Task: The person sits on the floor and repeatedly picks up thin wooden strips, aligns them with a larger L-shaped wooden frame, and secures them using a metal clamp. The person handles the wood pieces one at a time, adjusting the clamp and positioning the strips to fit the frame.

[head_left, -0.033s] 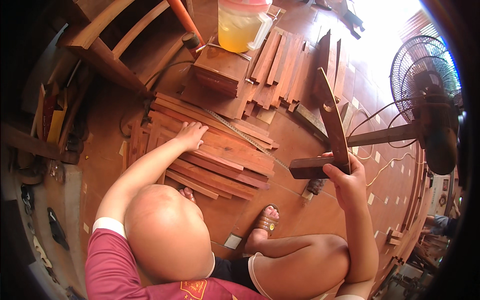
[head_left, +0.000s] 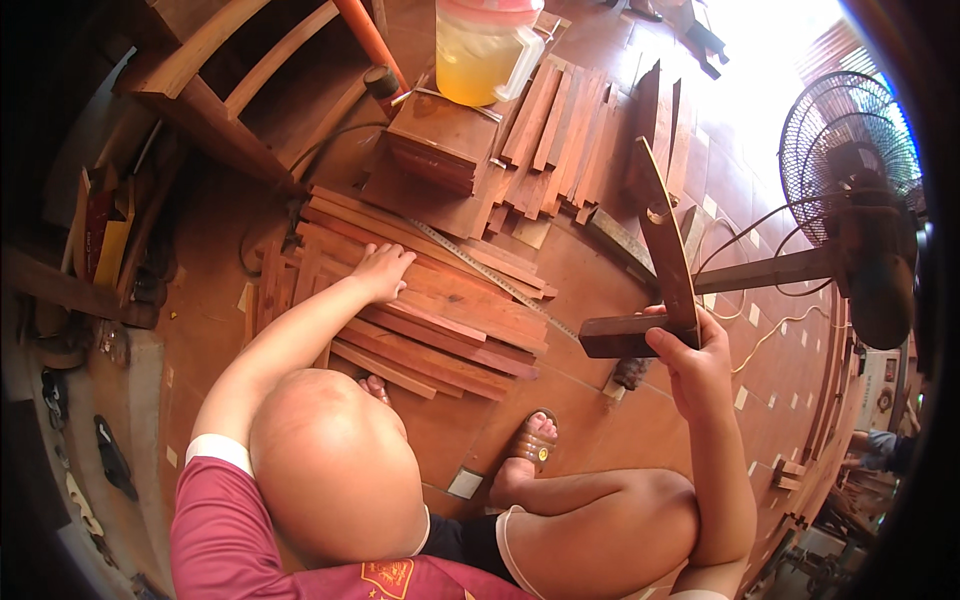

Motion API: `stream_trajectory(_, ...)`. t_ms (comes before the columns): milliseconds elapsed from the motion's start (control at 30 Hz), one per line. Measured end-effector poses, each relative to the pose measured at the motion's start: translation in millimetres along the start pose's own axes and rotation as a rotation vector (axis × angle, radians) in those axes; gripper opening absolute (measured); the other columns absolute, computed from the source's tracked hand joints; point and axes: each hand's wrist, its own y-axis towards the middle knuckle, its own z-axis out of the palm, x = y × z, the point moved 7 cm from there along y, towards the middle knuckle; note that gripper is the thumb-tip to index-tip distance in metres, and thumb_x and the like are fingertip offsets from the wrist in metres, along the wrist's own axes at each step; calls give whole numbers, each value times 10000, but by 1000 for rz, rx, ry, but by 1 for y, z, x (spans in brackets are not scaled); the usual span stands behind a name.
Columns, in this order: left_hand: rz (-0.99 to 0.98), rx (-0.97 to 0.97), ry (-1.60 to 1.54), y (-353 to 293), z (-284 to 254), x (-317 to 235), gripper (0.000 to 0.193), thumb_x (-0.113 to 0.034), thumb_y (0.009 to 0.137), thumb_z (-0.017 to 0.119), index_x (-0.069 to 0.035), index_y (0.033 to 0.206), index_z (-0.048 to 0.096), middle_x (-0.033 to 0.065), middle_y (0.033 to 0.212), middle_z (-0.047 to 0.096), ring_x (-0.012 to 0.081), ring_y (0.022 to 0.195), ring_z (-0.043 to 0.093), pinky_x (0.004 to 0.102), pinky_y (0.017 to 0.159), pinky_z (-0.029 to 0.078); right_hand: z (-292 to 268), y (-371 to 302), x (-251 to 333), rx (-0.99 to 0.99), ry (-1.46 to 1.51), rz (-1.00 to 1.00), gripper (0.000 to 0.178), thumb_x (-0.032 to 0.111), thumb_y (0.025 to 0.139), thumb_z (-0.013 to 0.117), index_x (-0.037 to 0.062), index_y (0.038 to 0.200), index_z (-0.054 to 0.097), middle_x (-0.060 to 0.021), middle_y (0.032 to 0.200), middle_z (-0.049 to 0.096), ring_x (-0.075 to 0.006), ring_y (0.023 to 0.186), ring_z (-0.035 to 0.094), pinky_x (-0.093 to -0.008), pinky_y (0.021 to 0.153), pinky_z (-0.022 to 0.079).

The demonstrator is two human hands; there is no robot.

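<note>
Over floor: hands [head_left: 690, 365] w/ wood frame [head_left: 660, 250]

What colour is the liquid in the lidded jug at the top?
Yellow-amber, in the clear jug; head view.

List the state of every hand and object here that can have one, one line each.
left hand: open, palm flat on the stack of wooden slats
right hand: closed around joined wooden pieces, held up off the floor
jug: lid on, partly filled with yellow liquid
fan: upright; running or not, cannot tell
measuring tape: extended across the slats
</note>
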Motion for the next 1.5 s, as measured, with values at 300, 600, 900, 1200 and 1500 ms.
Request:
stream_trajectory(300, -53, 135, 44, 13, -13, 2, 607, -253, 809, 780, -73, 1344, 556, 117, 1314, 521, 287, 1275, 435, 476, 1041, 319, -14, 8, -3, -16, 19, 12, 331, 23, 788, 800, -5, 1090, 668, -52, 984, 691, -105, 850, 633, -259, 770, 507)
stream_trajectory(600, -78, 224, -29, 29, -28, -2, 365, -203, 805, 763, -81, 1112, 609, 97, 1200, 573, 282, 1219, 480, 493, 1034, 327, -15, 6, -2, -21, 5, 9, 344, 18, 789, 797, -9, 1103, 660, -62, 1032, 697, -117, 904, 652, -270, 830, 516)
stream_trajectory(900, 164, -178, -69, -1, -63, -17, 283, -50, 804, 722, -73, 1035, 560, 123, 1073, 592, 306, 1086, 556, 469, 947, 374, -24, 7, 4, -44, -13, -63, 334, 44, 773, 815, -6, 1076, 683, -31, 969, 694, -78, 865, 620, -239, 769, 483)
stream_trajectory(1200, 162, -309, -346, -46, -189, -46, 247, 0, 784, 738, 5, 980, 589, 165, 935, 619, 346, 884, 618, 402, 788, 505, -59, -8, 34, -129, 24, -200, 301, 112, 822, 802, 20, 1086, 692, 1, 924, 674, -42, 760, 579, -207, 662, 433)
stream_trajectory(1500, 93, -21, -623, -84, -243, -114, 191, -11, 853, 731, 22, 1011, 629, 84, 907, 664, 116, 835, 623, 295, 764, 540, -73, -34, 37, 11, 400, -211, 300, 60, 885, 734, -43, 1149, 636, -100, 1048, 690, -161, 921, 694, -291, 796, 594)
